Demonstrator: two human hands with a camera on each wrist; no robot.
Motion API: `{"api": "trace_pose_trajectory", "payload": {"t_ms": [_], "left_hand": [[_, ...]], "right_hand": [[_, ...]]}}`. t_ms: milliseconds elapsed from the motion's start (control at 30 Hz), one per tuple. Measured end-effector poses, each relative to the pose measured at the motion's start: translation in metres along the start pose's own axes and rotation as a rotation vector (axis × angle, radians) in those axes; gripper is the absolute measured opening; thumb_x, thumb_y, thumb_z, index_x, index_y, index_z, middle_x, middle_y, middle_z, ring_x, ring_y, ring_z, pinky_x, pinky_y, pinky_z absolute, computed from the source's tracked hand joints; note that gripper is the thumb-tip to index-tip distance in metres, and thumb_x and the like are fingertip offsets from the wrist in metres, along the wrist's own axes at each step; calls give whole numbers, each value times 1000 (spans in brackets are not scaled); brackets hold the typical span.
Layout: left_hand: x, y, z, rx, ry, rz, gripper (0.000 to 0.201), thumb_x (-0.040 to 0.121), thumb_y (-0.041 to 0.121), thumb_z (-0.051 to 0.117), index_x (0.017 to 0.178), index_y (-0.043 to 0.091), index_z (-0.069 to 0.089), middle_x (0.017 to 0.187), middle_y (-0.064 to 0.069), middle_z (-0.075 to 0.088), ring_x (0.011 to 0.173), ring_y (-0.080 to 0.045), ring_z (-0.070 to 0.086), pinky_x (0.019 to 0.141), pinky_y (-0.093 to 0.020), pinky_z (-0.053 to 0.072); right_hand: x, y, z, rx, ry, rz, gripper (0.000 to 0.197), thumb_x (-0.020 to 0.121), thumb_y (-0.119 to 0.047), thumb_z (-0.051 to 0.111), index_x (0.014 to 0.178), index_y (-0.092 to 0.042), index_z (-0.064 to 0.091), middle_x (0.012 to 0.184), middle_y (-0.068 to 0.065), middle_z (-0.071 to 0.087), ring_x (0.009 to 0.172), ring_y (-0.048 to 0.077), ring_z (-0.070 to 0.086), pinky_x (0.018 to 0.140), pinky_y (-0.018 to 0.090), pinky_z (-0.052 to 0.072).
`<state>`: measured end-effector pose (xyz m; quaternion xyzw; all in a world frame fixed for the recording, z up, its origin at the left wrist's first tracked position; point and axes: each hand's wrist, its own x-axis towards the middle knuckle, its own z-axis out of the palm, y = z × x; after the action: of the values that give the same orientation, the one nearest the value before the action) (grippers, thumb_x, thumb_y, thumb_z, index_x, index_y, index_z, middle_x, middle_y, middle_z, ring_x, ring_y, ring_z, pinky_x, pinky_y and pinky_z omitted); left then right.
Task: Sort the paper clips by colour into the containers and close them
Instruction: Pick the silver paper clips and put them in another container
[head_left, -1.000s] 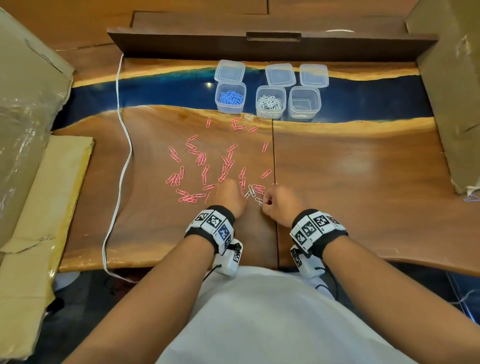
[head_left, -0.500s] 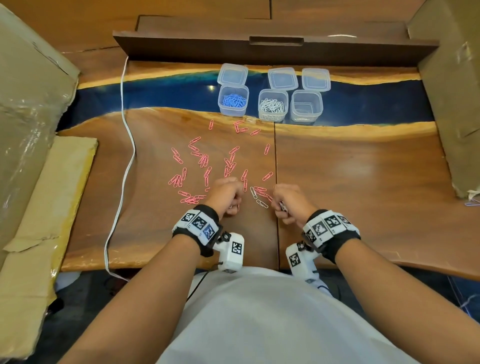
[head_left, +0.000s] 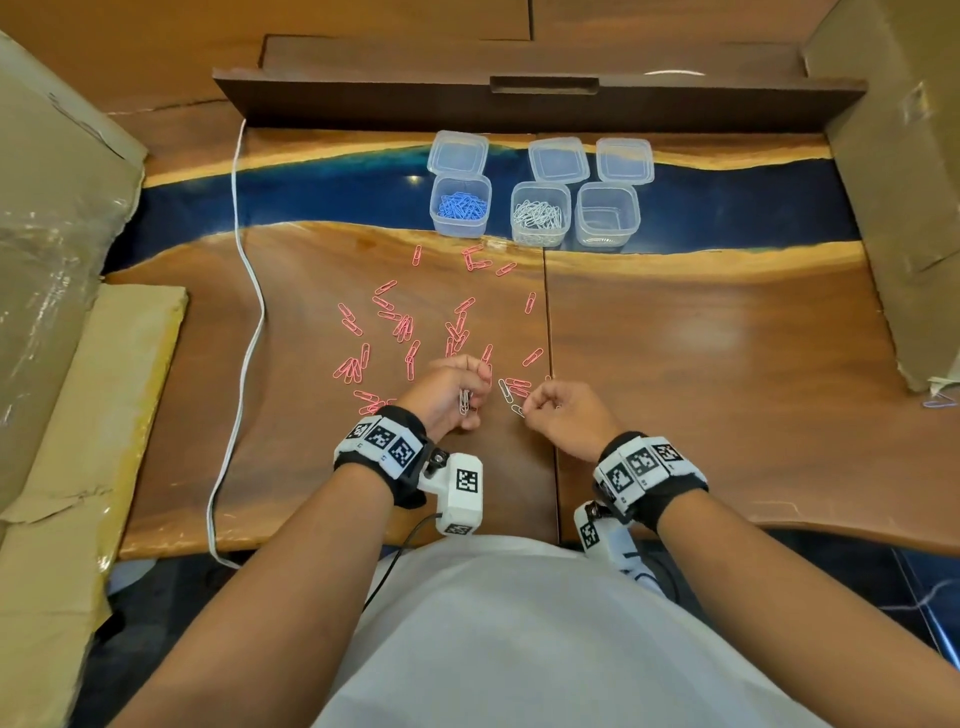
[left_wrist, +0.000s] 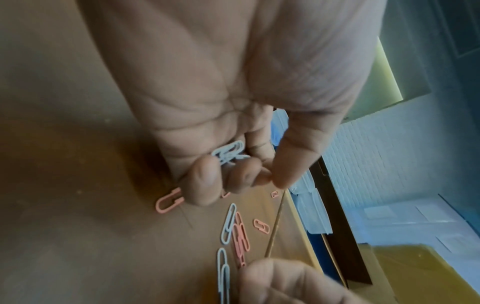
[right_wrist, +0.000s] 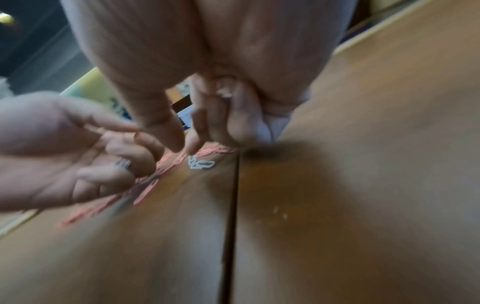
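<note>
Since a second ago the left hand (head_left: 448, 391) has come up off the table (head_left: 727, 364) and turned palm-in; its fingers curl round a small bundle of white clips (head_left: 464, 401), seen in the left wrist view tucked against the palm (left_wrist: 228, 154). The right hand (head_left: 563, 415) has drawn back slightly — thumb and forefinger are pinched together just beside two loose white clips (head_left: 506, 391); whether a clip sits in that pinch I cannot tell, the right wrist view is blurred. Judgement: white sorting is nearly finished, the last strays being gathered for one drop.

Containers, all three open, lids lying behind them:
- left container (head_left: 460, 206) — blue clips
- middle container (head_left: 540, 214) — white clips
- right container (head_left: 607, 213) — looks empty, presumably for pink

Pink clips (head_left: 405, 328) lie scattered between hands and containers, unsorted
</note>
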<state>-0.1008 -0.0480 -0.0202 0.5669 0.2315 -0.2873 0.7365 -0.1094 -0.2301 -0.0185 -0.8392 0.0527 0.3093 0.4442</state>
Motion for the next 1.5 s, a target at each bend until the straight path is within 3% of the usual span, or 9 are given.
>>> {"api": "trace_pose_trajectory", "payload": {"t_ms": [100,200,400,633,733,967,1133,1233,1500], "left_hand": [[7,3,3,348,98,44,20,81,-3,65,74,14,57,69,-2,53,52,-11,45,42,-20,33],[16,1,11,881,153,217,14,79,8,73,83,17,64,90,-2,67,82,-14,62,71,-26,51],[25,8,14,1394,23,364,5,85,15,66,89,13,65,93,-6,64,87,-25,59,74,-31,46],[26,14,16,1597,-53,294,10,93,15,56,90,8,63,96,-11,64,87,-30,62,73,-34,48],[24,12,17,1655,-67,314,9,92,7,53,93,7,62,90,-8,57,83,-30,60,69,-33,45],[25,8,3,1469,-36,292,37,89,1,53,65,24,35,76,1,48,65,-23,52,63,-37,48],[12,13,-10,999,43,297,15,91,8,54,88,22,56,78,5,57,64,-9,52,57,-21,41],[12,20,-11,734,-23,208,26,95,6,51,115,22,58,81,6,54,63,-9,48,61,-18,44],[35,77,9,-1,-126,-5,21,90,7,34,75,12,49,68,-3,43,54,-13,33,45,-25,25]], "right_hand": [[5,1,6,-310,70,-58,4,85,-23,66,85,-21,63,67,-7,55,60,10,50,56,26,38],[7,-4,10,-485,101,-69,7,85,-20,61,81,-18,67,79,-1,65,74,19,60,64,29,49],[11,-8,13,-497,2,-4,15,81,-21,59,66,-20,56,73,3,59,76,27,62,67,34,50],[1,-3,-1,-213,46,13,20,86,-22,56,70,-18,46,62,-5,49,59,13,46,57,28,35],[0,-6,-8,166,-1,113,19,87,-12,48,69,-18,42,56,-2,38,44,12,33,43,23,24],[5,-8,-15,701,-43,220,25,69,7,37,57,-15,37,55,10,42,35,8,21,42,13,12],[10,-13,-19,754,-40,216,26,63,8,38,51,-15,35,55,10,41,33,8,19,37,11,15],[16,-18,-21,818,-21,237,31,70,12,33,56,-14,35,56,10,41,33,8,21,35,10,17],[53,-60,-53,981,-37,215,11,90,-6,43,83,-9,51,71,4,53,55,13,47,48,23,43]]}}
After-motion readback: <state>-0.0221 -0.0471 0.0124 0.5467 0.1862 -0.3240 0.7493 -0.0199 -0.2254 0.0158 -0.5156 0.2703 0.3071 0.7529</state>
